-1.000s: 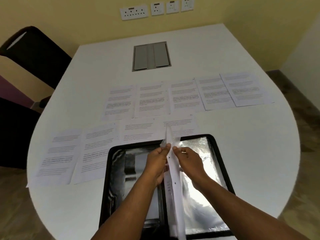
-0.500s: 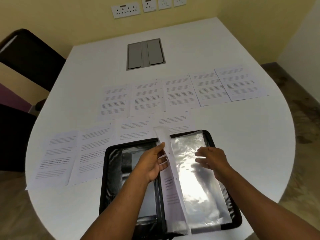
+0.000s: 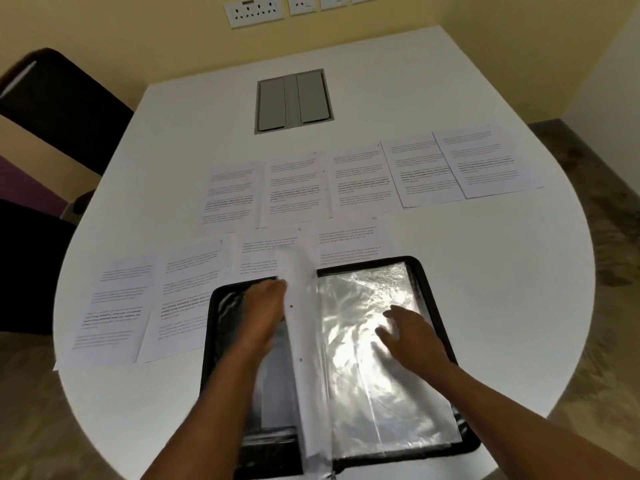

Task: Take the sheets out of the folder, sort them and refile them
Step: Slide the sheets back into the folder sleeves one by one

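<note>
A black zip folder (image 3: 414,261) lies open at the near table edge. One clear sleeve with a white sheet inside (image 3: 304,358) stands on edge over its spine. My left hand (image 3: 265,310) holds that sleeve near its top from the left; its fingertips are hidden behind it. To the right, my right hand (image 3: 412,334) lies flat with spread fingers on the shiny stack of sleeves (image 3: 349,375). Printed sheets are laid out on the table in two rows, a far row (image 3: 360,181) and a near row (image 3: 188,299) whose right end is partly under the folder.
On the white rounded table (image 3: 502,306), a grey cable hatch (image 3: 293,100) is set in beyond the sheets. A black chair (image 3: 59,109) stands at the left. Wall sockets (image 3: 254,12) are on the yellow wall.
My right hand has let go of the raised sleeve and come down flat onto the right-hand stack. My left hand still holds the sleeve, which has tipped a little leftward.
</note>
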Demonstrator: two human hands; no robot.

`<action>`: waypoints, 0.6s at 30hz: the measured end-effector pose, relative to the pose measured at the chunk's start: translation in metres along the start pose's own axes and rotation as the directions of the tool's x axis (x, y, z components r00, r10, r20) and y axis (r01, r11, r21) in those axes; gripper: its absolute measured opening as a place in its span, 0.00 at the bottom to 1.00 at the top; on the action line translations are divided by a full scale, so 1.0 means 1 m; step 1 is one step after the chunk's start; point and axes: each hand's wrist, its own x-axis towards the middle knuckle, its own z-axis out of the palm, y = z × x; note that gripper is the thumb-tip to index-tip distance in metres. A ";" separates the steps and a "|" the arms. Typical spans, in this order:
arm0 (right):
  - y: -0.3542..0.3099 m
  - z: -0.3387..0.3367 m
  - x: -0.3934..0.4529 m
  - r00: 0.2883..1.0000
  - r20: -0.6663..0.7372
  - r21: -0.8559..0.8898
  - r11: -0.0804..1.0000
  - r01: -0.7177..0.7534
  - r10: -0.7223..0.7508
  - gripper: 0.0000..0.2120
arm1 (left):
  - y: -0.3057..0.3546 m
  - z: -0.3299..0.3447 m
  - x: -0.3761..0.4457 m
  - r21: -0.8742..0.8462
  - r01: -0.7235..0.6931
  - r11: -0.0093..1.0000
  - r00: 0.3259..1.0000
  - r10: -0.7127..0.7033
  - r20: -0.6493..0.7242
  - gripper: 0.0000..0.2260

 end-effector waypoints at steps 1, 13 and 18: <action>0.002 0.005 0.000 0.998 0.052 -0.054 0.998 0.023 -0.020 0.22 | -0.003 -0.017 0.003 0.015 0.003 1.000 1.000 -0.003 -0.019 0.08; 0.003 0.033 0.020 0.982 0.148 -0.325 0.932 0.162 -0.119 0.21 | -0.097 -0.125 0.083 0.076 0.245 0.967 0.954 -0.226 -0.197 0.03; 0.001 0.035 0.021 0.995 0.029 -0.393 0.915 0.094 -0.090 0.20 | -0.106 -0.105 0.079 0.413 0.143 0.899 0.967 -0.038 -0.251 0.17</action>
